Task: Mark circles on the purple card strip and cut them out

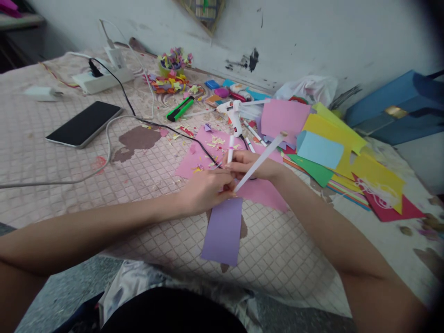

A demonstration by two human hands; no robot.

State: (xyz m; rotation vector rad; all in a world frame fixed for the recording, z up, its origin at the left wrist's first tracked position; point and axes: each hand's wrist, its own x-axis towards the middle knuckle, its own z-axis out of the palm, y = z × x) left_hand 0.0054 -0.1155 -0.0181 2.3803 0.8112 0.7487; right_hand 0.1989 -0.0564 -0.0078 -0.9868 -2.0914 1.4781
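My left hand [211, 188] is closed at the top edge of a purple paper strip [222, 233], which lies on the tablecloth. Its thumb and fingers pinch the lower end of a long whitish translucent stick [258, 162] that slants up to the right, across my right wrist. My right hand [247, 164] is just beyond, its fingers closed around a white marker [231, 147] with a pink band, held upright. The fingertips of both hands nearly meet, so their contact is partly hidden. Under the hands lies pink paper [265, 194] with small paper scraps on it.
A white glue gun [233, 115], a green cutter [180, 109] and loose markers [255, 133] lie beyond the hands. Coloured papers [350, 162] are piled at right. A phone [85, 124], a power strip [104, 79] and cables stand left. A black cord [163, 126] runs toward my hands.
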